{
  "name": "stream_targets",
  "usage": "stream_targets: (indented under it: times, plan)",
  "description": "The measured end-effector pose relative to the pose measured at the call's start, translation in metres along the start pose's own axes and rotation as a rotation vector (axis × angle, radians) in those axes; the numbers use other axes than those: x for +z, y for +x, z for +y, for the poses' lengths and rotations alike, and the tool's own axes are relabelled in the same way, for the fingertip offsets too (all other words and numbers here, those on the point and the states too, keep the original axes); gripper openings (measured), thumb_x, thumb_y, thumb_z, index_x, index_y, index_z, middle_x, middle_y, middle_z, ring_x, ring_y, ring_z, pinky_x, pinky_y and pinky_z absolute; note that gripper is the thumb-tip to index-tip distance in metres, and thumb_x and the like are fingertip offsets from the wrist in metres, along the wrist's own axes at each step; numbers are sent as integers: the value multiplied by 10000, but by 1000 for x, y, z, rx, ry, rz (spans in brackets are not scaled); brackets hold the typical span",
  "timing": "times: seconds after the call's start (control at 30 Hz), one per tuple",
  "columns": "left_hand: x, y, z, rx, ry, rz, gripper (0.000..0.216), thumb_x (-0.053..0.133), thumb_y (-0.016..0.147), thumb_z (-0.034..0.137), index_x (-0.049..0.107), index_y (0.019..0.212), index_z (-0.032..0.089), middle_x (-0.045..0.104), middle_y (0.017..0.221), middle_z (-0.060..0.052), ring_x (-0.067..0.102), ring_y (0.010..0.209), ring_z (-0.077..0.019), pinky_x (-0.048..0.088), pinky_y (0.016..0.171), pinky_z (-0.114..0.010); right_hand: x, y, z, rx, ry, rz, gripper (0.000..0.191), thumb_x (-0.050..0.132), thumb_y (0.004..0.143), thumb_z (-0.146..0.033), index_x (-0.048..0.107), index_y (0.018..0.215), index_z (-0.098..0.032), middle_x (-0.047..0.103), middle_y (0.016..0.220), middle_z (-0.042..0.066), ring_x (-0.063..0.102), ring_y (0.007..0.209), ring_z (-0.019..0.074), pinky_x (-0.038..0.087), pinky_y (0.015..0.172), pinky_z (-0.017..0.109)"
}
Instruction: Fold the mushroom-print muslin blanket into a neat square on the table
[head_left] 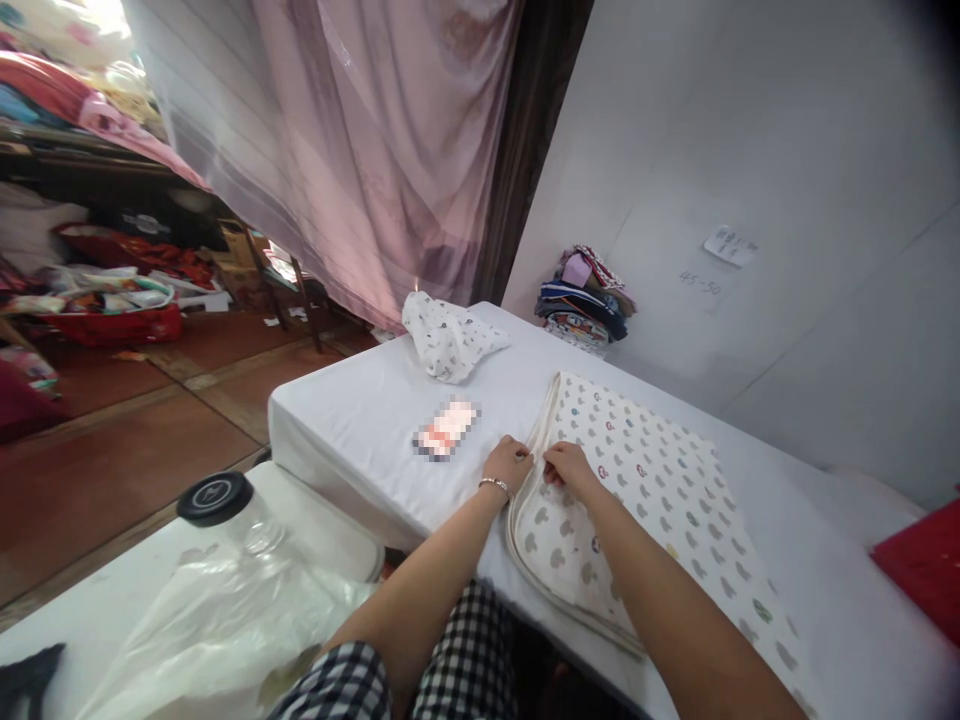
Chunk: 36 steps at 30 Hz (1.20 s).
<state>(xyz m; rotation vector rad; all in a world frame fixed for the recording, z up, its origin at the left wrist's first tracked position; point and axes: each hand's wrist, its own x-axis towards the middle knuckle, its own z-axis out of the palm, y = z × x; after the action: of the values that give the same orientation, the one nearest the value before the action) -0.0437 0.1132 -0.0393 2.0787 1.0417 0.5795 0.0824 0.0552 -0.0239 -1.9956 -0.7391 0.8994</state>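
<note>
Left hand (508,465) and right hand (568,468) both closed, fingers pinching the near-left edge of the printed cloth (660,480), just apart from each other. Cloth lies folded flat on the white-covered table (352,410), long axis running toward the lower right. Off-white ground, rows of grey mushroom-like motifs, a few in red, green, blue, yellow. Several layers stacked along the left edge; near corner rounded. Top face mostly smooth; right forearm hides part of it.

Just left of the hands: pixelated flat item (446,428). Beyond that, crumpled white patterned cloth (450,340). By the wall (795,130): stack of folded fabrics (581,300). Lower left: black-lidded clear jar (215,497) beside a translucent plastic bag (225,630).
</note>
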Motion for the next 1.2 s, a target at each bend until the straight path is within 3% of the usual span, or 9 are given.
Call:
stream_targets:
  times: [0.2, 0.43, 0.57, 0.73, 0.83, 0.93, 1.2]
  plan:
    - [0, -2, 2, 19, 1, -6, 184, 496, 781, 283, 659, 790, 196, 571, 893, -11, 544, 735, -97, 416, 674, -202, 0, 0, -9, 39, -33, -41, 90, 539, 630, -127, 481, 575, -167, 550, 418, -8, 513, 344, 108, 303, 298, 165]
    - [-1, -4, 3, 80, 14, -43, 226, 464, 795, 293, 675, 750, 222, 591, 787, -2, 546, 742, -108, 397, 680, -207, 6, -6, -10, 87, 93, -103, 208, 518, 756, -358, 510, 697, -159, 561, 502, -5, 545, 409, 99, 348, 325, 160]
    - [-2, -3, 3, 42, 30, -30, 242, 445, 804, 269, 668, 730, 210, 599, 792, -10, 549, 761, -117, 403, 698, -212, 7, -4, -5, 107, 120, -88, 130, 535, 743, -270, 507, 690, -154, 561, 497, -8, 525, 391, 85, 357, 331, 153]
    - [0, 1, 2, -76, 52, 52, 258, 419, 824, 271, 622, 955, 180, 586, 977, -53, 552, 846, -125, 408, 772, -228, 5, -6, 0, 108, 172, -91, 74, 502, 740, -213, 516, 703, -150, 600, 567, 6, 546, 419, 79, 378, 355, 148]
    - [3, 2, 1, -113, 78, 25, 247, 478, 790, 346, 637, 874, 177, 605, 925, -69, 564, 846, -173, 419, 752, -275, 3, -8, 1, 100, 196, -93, 87, 490, 743, -216, 511, 691, -150, 594, 566, 3, 538, 412, 72, 362, 348, 142]
    - [5, 4, 0, -127, 89, -11, 200, 502, 766, 308, 641, 847, 190, 630, 906, -66, 572, 856, -195, 421, 744, -294, 1, -9, 3, 98, 207, -93, 105, 486, 739, -216, 494, 657, -152, 573, 539, -7, 527, 401, 69, 346, 341, 140]
    - [2, 4, -4, -105, -15, -19, 276, 486, 765, 202, 596, 1018, 216, 651, 964, -15, 574, 871, -133, 412, 774, -226, -5, -12, -3, 75, 207, -100, 109, 480, 737, -226, 495, 661, -150, 568, 528, -5, 528, 403, 80, 333, 339, 147]
